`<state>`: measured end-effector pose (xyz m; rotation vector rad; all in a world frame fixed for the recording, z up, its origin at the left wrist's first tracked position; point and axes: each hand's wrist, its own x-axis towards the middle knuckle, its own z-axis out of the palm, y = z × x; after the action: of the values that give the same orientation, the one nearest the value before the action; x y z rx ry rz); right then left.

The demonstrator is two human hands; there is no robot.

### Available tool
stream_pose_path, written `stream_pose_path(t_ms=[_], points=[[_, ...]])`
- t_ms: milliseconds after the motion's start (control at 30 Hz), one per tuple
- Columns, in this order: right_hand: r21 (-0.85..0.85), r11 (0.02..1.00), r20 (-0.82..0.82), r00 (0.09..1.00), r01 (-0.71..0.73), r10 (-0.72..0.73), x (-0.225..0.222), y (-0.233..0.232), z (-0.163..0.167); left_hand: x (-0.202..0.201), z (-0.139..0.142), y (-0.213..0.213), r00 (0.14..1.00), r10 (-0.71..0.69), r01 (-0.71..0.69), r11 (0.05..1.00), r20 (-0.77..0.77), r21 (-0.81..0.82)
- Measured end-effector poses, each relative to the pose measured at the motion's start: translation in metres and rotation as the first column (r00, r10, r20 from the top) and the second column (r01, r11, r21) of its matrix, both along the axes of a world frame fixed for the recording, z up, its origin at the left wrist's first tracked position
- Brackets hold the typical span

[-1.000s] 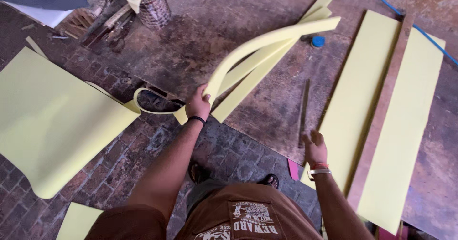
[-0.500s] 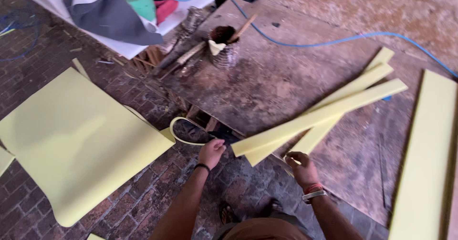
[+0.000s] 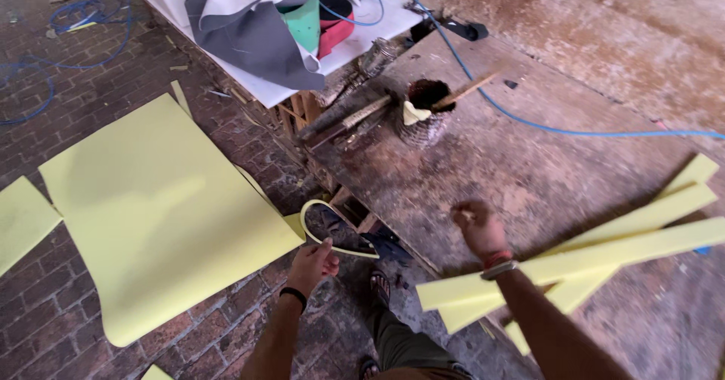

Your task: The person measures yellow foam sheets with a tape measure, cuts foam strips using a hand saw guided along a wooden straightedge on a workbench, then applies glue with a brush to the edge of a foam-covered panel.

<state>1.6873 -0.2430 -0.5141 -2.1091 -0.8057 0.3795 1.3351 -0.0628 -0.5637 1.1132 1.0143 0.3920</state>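
Left hand (image 3: 312, 263): fingers pinched on a thin curled yellow foam offcut (image 3: 330, 229), near the table's near-left edge. The offcut loops up from the hand, then runs right as a narrow strip toward the table edge. Black band on the left wrist.

Right hand (image 3: 476, 225): raised over the table (image 3: 529, 176), fingers curled inward; blurred, and cannot tell whether it grips anything. Watch and red band on that wrist. The forearm crosses over the yellow foam strips (image 3: 604, 263).

Foam strips: several long flat pieces stacked loosely on the table, just right of the right hand. Long axes run from near-left to far-right, fanned slightly apart at the far-right ends. Near ends overhang the table edge.

Around: a large yellow foam sheet (image 3: 158, 206) lies flat on the brick floor (image 3: 45, 327), left of the left hand, touching the offcut's base; a smaller foam piece (image 3: 23, 218) lies further left. A dirty tin (image 3: 424, 120) with a stick in it stands on the table, far from the hands. A blue cable (image 3: 529, 120) trails across the table's far side. A white board (image 3: 257, 74) at far left carries grey fabric (image 3: 242, 25) and green and red items. A second blue cable (image 3: 68, 40) lies coiled on the floor, far left.

Surface: table is worn, stained brown wood. Floor is reddish brick paving. The person's foot is visible below the table edge.
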Motion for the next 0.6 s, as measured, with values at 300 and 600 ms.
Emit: stream_pose_path(t_ms=[300, 600], points=[[-0.145, 0.953, 0.786, 0.554, -0.267, 0.275, 0.150, 0.193, 0.107, 0.184, 0.048, 0.123, 0.948, -0.290, 0.300, 0.952, -0.132, 0.065], [-0.941, 0.325, 0.284, 0.731, 0.090, 0.620, 0.203, 0.316, 0.126, 0.392, 0.045, 0.202, 0.935, -0.303, 0.257, 0.937, -0.185, -0.236]])
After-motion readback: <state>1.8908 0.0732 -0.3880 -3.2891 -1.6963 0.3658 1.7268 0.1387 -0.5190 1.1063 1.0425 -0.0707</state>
